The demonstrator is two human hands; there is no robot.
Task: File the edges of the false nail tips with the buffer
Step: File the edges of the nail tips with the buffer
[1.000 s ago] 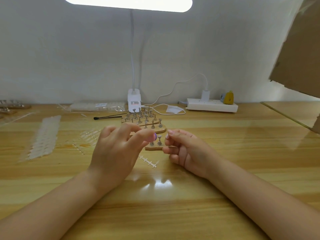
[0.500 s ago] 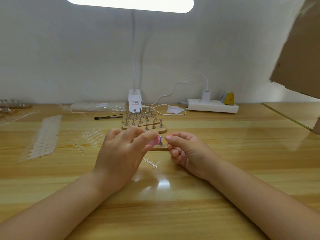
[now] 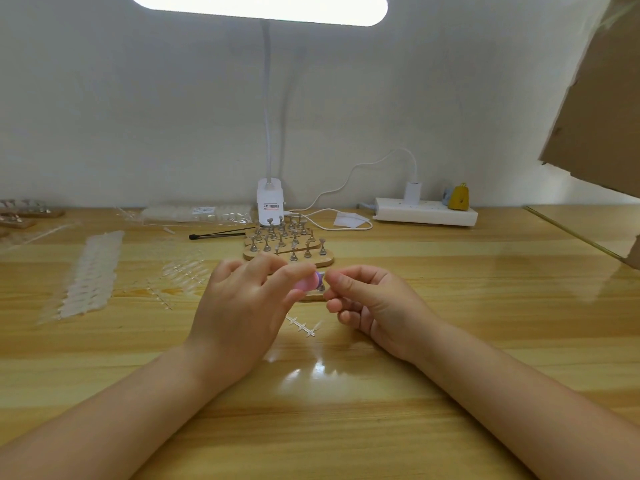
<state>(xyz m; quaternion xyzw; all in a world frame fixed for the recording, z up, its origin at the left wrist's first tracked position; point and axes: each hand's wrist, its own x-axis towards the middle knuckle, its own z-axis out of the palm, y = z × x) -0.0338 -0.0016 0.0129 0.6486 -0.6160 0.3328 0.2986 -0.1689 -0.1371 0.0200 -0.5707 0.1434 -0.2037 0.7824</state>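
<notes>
My left hand [image 3: 242, 306] holds a small pink buffer [image 3: 307, 283] between thumb and fingers at the middle of the wooden desk [image 3: 450, 323]. The buffer's end touches my right hand's fingertips. My right hand [image 3: 367, 299] has its thumb and forefinger pinched together at the buffer; whatever they pinch is too small to see. Just behind the fingers stands a little wooden stand with metal pegs [image 3: 320, 287], mostly hidden. An empty plastic nail sprue [image 3: 301, 325] lies between the hands.
Wooden peg stands [image 3: 287, 244] sit behind the hands, a black tool [image 3: 221, 233] to their left. Strips of clear nail tips [image 3: 90, 275] lie at left. A lamp base [image 3: 270, 202], cable and power strip [image 3: 426, 211] line the wall. Cardboard [image 3: 602, 98] hangs at right.
The pink buffer has come further out of my left hand and slid right to my right fingertips. Both hands have stayed close together over the small stand.
</notes>
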